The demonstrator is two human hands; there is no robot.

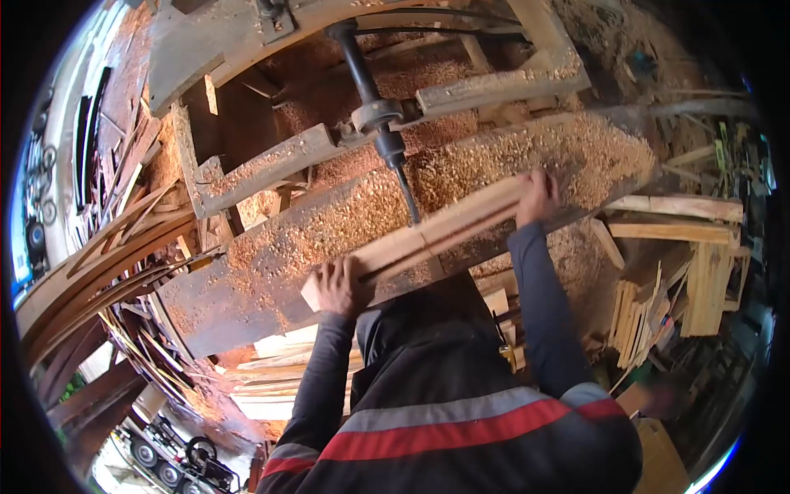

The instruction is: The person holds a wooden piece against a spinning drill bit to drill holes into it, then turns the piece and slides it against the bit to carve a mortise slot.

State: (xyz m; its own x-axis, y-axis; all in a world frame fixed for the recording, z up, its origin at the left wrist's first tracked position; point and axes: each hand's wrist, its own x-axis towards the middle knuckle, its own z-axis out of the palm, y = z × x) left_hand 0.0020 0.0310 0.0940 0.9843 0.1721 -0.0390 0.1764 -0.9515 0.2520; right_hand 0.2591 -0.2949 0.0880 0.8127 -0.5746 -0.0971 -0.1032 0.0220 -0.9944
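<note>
A long wooden beam (448,221) with a dark groove along its near side lies slanted across the worktable. My left hand (336,286) grips its left end, fingers over the top. Around the far right end, my right hand (537,198) is closed on the same beam. Between my hands, the drill bit (406,196) of a horizontal boring machine points at the beam's far side; whether its tip has entered the wood I cannot tell. The chuck (389,148) sits on a dark shaft beyond the table.
Wood shavings (354,218) cover much of the worktable (202,309). A wooden machine frame (271,169) stands beyond it. Long boards (107,263) lean at the left, and stacked planks (704,288) are at the right. More cut pieces (271,383) lie below the table's near edge.
</note>
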